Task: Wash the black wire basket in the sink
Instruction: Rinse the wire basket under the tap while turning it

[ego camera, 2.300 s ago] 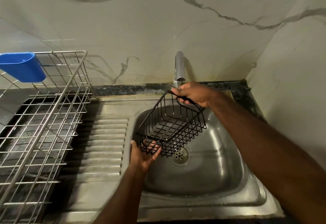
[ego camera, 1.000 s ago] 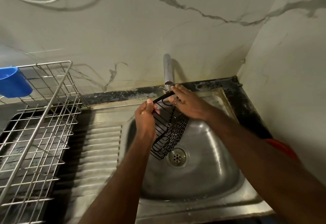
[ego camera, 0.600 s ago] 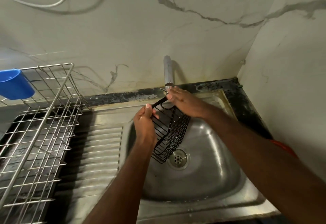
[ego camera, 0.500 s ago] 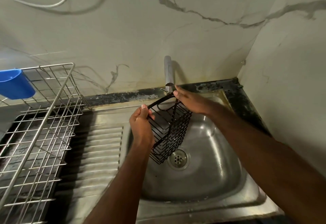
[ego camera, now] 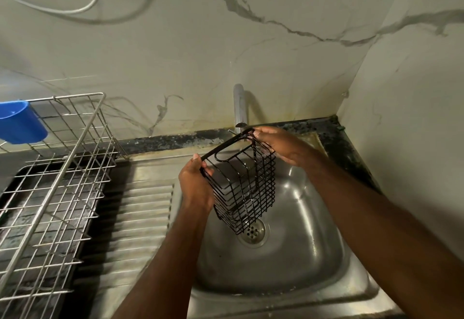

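Observation:
The black wire basket (ego camera: 247, 190) hangs tilted on end over the steel sink (ego camera: 288, 256), its lower corner just above the drain (ego camera: 252, 231). My left hand (ego camera: 194, 188) grips the near end of its rim, fingers curled round the wire. My right hand (ego camera: 281, 146) holds the far end of the rim right under the tap (ego camera: 238, 108). A thin stream of water seems to fall from the spout onto the rim; it is faint.
A ribbed steel drainboard (ego camera: 143, 218) lies left of the sink. On it farther left stands a silver wire dish rack (ego camera: 50, 180) with a blue cup (ego camera: 21, 121) hung on its back edge. Marble walls close in behind and on the right.
The basket went from lying open-side up across the sink to hanging on end under the tap. My left hand moved from its lower corner up to the rim. In the last half second it opened slightly toward me.

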